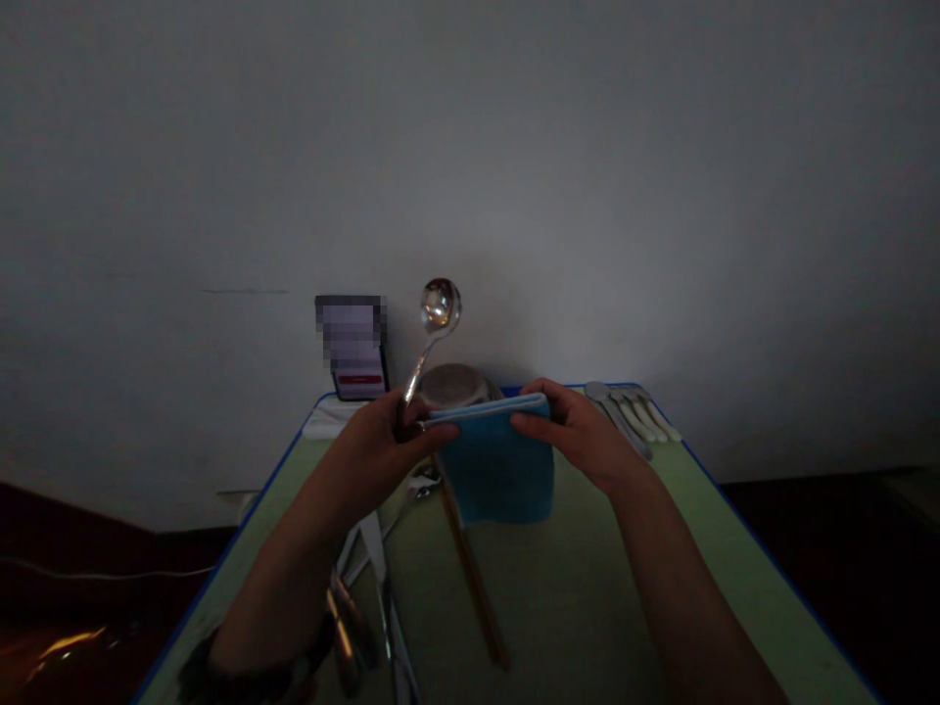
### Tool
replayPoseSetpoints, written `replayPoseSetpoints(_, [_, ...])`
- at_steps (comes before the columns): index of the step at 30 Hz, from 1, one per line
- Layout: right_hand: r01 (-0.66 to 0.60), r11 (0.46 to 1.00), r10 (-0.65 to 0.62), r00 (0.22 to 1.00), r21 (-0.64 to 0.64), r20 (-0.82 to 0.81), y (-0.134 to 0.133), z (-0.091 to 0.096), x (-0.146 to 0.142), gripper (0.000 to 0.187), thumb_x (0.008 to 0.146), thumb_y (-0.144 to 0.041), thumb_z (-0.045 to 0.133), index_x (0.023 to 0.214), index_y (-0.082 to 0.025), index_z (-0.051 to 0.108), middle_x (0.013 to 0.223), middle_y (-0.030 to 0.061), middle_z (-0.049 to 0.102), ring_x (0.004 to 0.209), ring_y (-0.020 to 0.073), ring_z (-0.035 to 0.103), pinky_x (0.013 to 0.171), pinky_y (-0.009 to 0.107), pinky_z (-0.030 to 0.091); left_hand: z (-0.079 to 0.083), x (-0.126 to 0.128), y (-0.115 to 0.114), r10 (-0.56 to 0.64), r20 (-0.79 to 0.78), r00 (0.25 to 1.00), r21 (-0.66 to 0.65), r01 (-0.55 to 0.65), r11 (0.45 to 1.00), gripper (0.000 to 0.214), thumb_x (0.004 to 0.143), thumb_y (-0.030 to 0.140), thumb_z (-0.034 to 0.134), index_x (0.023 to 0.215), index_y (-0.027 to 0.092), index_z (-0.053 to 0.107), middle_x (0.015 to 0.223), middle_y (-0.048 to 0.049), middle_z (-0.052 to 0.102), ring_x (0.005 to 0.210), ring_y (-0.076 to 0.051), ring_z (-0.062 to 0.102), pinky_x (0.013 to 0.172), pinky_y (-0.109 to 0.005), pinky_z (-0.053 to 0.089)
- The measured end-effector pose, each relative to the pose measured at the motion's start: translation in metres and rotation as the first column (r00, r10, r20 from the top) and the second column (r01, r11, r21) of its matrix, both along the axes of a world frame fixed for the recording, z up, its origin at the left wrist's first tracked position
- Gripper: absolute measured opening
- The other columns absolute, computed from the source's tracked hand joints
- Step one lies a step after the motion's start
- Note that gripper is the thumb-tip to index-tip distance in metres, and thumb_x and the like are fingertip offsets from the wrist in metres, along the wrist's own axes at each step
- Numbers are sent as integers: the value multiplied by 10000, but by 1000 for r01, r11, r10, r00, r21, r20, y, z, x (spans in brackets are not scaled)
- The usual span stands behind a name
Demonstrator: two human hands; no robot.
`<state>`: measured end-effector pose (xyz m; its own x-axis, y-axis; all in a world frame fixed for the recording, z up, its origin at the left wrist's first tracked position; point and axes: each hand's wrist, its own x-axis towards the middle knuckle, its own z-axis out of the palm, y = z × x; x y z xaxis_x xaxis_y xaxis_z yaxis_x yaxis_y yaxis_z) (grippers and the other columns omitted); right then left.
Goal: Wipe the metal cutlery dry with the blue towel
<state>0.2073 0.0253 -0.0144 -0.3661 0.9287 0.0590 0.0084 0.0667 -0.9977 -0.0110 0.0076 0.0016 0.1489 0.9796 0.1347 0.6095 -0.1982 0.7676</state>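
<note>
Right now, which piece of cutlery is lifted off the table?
The spoon in the left hand, its shiny round bowl up above that hand. The other cutlery, including the white-handled pieces at right, lies on the table.

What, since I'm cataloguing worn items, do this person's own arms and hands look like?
The left hand and right hand are ungloved. The right forearm shows no sleeve within the picture. Across the left forearm, near the bottom edge, is a dark wrap with an uneven outline; it is too dim to tell a cuff from a band.
</note>
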Motion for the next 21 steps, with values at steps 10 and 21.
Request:
replayPoseSetpoints(10, [-42,999,43,998,-23,41,0,-1,5,339,627,-335,728,890,-228,544,704,-55,526,642,104,505,580,226,387,3,2,-2,29,-1,1000,14,-29,999,260,747,422,578,713,182,483,635,39,496,600,-128,477,530,-239,363])
replayPoseSetpoints(21, [-107,987,119,989,-121,92,0,-7,11,234,712,-393,655,853,-207,651,828,5,675,704,145,606,700,300,479,4,4,-3,40,26,999,-23,-40,999,303,747,457,555,639,192,455,555,58,422,506,-106,402,465,-221,315])
